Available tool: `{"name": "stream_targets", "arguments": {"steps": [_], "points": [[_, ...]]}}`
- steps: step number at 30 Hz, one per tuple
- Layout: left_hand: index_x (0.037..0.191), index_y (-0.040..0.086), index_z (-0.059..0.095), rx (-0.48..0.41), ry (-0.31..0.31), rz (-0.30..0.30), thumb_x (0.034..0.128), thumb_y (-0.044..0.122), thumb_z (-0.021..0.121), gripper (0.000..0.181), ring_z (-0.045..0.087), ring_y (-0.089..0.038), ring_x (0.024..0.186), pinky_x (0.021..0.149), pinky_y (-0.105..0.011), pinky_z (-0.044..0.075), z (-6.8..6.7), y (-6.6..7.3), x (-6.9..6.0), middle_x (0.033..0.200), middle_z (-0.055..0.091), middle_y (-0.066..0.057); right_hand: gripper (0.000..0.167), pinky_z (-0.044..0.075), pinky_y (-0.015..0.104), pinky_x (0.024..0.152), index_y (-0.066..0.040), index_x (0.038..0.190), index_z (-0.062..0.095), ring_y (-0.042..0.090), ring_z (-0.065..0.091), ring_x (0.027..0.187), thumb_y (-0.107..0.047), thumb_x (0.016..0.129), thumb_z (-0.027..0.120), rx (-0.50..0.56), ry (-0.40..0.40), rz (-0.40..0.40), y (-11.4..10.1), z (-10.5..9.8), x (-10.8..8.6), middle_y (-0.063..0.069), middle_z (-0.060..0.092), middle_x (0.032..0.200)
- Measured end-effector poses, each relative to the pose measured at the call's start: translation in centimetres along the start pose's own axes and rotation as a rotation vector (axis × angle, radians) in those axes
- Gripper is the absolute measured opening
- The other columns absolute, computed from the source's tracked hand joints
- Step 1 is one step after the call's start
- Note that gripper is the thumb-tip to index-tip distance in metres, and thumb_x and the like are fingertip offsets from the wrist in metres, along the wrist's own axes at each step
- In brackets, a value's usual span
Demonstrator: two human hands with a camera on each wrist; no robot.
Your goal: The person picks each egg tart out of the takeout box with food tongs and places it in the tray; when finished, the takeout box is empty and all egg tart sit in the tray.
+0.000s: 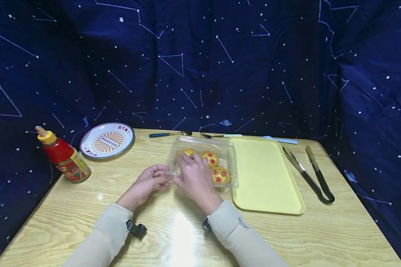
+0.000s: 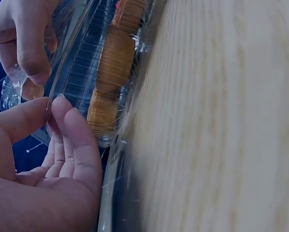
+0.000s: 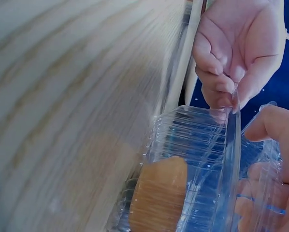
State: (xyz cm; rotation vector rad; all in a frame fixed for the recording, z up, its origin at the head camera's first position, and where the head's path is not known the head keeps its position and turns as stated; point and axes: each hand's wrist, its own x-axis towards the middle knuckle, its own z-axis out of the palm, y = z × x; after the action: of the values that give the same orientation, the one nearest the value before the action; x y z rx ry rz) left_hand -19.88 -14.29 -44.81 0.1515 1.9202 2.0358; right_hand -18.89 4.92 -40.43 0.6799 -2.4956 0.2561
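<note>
A clear plastic box (image 1: 173,148) with round golden pastries (image 1: 220,175) in it stands mid-table; red marks show on their tops. At its near left corner my left hand (image 1: 150,182) pinches the box's rim between thumb and fingertips, as the left wrist view shows. My right hand (image 1: 198,181) reaches over the top and grips the clear lid (image 3: 267,162), its thumb on one side and fingers seen through the plastic. Close to the hands, the lid's edge stands a little apart from the base rim (image 3: 232,145). The right hand hides part of the pastries in the head view.
Right of the box lies a yellow tray (image 1: 265,174), then black-handled tongs (image 1: 315,180). A spoon (image 1: 170,134), a fork (image 1: 220,135) and a light-blue utensil (image 1: 282,140) line the back. At left stand a red sauce bottle (image 1: 65,157) and a patterned plate (image 1: 108,142).
</note>
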Motion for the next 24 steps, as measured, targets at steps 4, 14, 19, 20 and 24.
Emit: {"name": "stream_targets", "arguments": {"steps": [4, 14, 19, 20, 24], "points": [[0.126, -0.006, 0.046, -0.048, -0.006, 0.009, 0.0948, 0.003, 0.060, 0.035, 0.063, -0.018, 0.084, 0.077, -0.029, 0.056, 0.1, -0.2, 0.0, 0.100, 0.063, -0.005, 0.048, 0.047, 0.040, 0.081, -0.013, 0.119, 0.070, 0.027, 0.059, 0.111, -0.035, 0.077, 0.078, -0.017, 0.001, 0.001, 0.1, 0.1, -0.3, 0.006, 0.065, 0.128], [0.124, -0.006, 0.045, -0.150, 0.004, 0.004, 0.0933, -0.002, 0.058, 0.033, 0.066, -0.017, 0.083, 0.078, -0.029, 0.057, 0.3, -0.2, -0.3, 0.099, 0.062, -0.007, 0.058, 0.041, 0.050, 0.092, -0.014, 0.130, 0.063, 0.033, 0.052, 0.122, -0.038, 0.078, 0.075, -0.063, -0.063, 0.067, 1.3, -0.6, -1.4, 0.006, 0.059, 0.136], [0.125, -0.006, 0.044, -0.174, 0.009, 0.000, 0.0932, -0.003, 0.058, 0.035, 0.067, -0.018, 0.085, 0.079, -0.030, 0.057, 0.5, -0.2, -0.4, 0.103, 0.061, -0.011, 0.059, 0.039, 0.054, 0.095, -0.012, 0.130, 0.063, 0.034, 0.051, 0.124, -0.038, 0.078, 0.074, -0.064, -0.055, 0.094, 2.8, -1.2, -2.3, 0.007, 0.059, 0.136], [0.125, -0.006, 0.044, -0.176, 0.010, -0.001, 0.0933, -0.003, 0.057, 0.035, 0.068, -0.018, 0.085, 0.080, -0.030, 0.057, 0.6, -0.2, -0.4, 0.103, 0.061, -0.011, 0.059, 0.039, 0.055, 0.096, -0.012, 0.130, 0.063, 0.034, 0.050, 0.125, -0.038, 0.078, 0.074, -0.062, -0.055, 0.100, 3.1, -1.3, -2.5, 0.007, 0.059, 0.136], [0.125, -0.006, 0.044, -0.184, 0.013, 0.000, 0.0930, -0.005, 0.056, 0.034, 0.068, -0.019, 0.085, 0.080, -0.030, 0.057, 0.6, -0.3, -0.3, 0.100, 0.061, -0.010, 0.062, 0.038, 0.057, 0.098, -0.012, 0.131, 0.062, 0.035, 0.049, 0.126, -0.044, 0.079, 0.072, -0.068, -0.062, 0.132, 4.1, -1.6, -3.2, 0.008, 0.059, 0.136]]}}
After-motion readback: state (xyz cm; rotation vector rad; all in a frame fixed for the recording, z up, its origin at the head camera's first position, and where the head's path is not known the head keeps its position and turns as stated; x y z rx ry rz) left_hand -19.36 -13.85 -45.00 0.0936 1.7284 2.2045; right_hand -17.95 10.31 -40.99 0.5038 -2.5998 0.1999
